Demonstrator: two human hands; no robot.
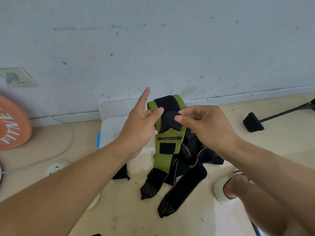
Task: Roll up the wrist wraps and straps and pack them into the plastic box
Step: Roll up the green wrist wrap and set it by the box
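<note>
- A green-and-black wrist wrap (167,114) is held up above the floor; its tail hangs down
- It is pinched by the left hand (141,123), forefinger straight
- Its rolled end is gripped by the right hand (206,126)
- The plastic box (110,132) is seen behind; black straps (180,186) lie below

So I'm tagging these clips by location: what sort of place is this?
Probably a gym corner or home workout space. An orange weight plate lettered "FITNE" leans by the scuffed wall, wrist wraps and straps lie on the floor, and a black equipment foot stands at right.
</note>
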